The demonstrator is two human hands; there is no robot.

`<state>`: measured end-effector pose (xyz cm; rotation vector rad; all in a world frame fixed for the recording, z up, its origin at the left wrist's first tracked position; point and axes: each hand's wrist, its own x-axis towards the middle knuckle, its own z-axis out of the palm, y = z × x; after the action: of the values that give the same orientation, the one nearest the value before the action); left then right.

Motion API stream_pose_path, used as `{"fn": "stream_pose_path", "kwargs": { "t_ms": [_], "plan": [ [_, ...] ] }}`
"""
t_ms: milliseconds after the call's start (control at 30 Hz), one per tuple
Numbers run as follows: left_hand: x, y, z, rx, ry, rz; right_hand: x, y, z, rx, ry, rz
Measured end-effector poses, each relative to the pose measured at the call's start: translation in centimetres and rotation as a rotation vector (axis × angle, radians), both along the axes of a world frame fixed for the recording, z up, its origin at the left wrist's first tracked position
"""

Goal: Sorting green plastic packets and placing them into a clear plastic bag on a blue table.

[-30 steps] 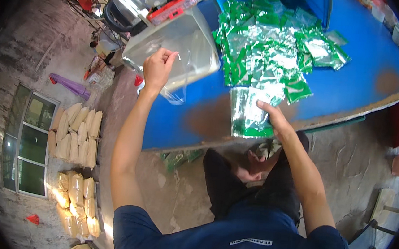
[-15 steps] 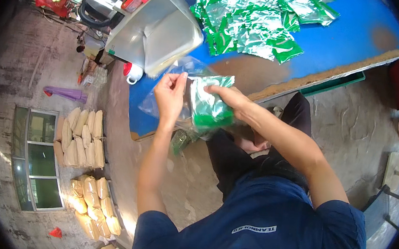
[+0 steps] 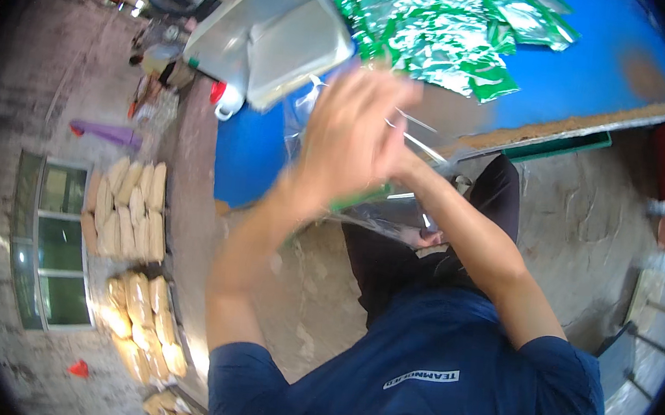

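My left hand is raised over the near edge of the blue table, smeared by motion. It passes in front of my right hand, whose fingers are mostly hidden behind it. Around and below both hands spreads a clear plastic bag, crumpled and shiny. A bit of green from a green-and-silver packet shows under the left hand, at the bag; the rest of it is covered. Farther off, many flat green-and-silver packets lie heaped on the table.
A pale, open tub stands on the blue table, beside a small white container with a red cap. Under the table's right part is a green tray. Stacked sacks stand at the left wall.
My left hand has swung up and right across my right hand. The green-and-silver packet, in plain sight in my right hand before, is now mostly covered. The clear bag extends farther right.
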<state>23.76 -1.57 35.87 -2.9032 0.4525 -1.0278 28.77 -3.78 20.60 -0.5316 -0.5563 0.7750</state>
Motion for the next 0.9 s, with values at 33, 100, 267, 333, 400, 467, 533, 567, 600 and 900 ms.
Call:
{"fn": "stream_pose_path", "kwargs": {
  "t_ms": [33,100,267,333,400,467,533,567,600,900],
  "plan": [
    [1.4,3.7,-0.8,0.033,0.143,0.04,0.1,-0.5,2.3,-0.198,-0.332,0.038],
    [3.7,7.6,-1.0,-0.117,0.644,0.097,0.5,-1.3,2.6,-0.493,-0.477,0.123],
    [3.8,9.2,-0.2,-0.452,1.093,0.13,0.5,-1.1,3.9,-0.435,-0.551,0.291],
    [3.5,8.6,-0.6,-0.477,0.822,0.022,0.0,-1.9,6.0,-0.718,-0.665,0.347],
    [4.7,5.7,-1.1,-0.406,0.591,-0.087,0.1,-0.6,3.5,-0.591,-0.692,0.472],
    [4.5,1.9,-0.8,-0.295,0.617,-0.049,0.0,-1.1,4.2,-0.569,-0.824,0.604],
    [4.6,0.4,-3.9,-0.087,0.341,-0.236,1.3,-0.7,1.2,-0.542,-0.76,0.638],
    [3.4,-0.3,-3.1,-0.155,0.157,-0.343,2.2,-1.3,0.9,-0.574,-0.674,0.665],
    [1.4,0.2,-3.1,-0.531,0.093,-0.216,3.3,-2.0,0.6,-0.606,-0.586,0.686],
    [-11.2,5.1,-17.9,-2.013,-0.516,0.274,4.1,-2.2,0.6,-0.603,-0.084,0.845]
  ]
}}
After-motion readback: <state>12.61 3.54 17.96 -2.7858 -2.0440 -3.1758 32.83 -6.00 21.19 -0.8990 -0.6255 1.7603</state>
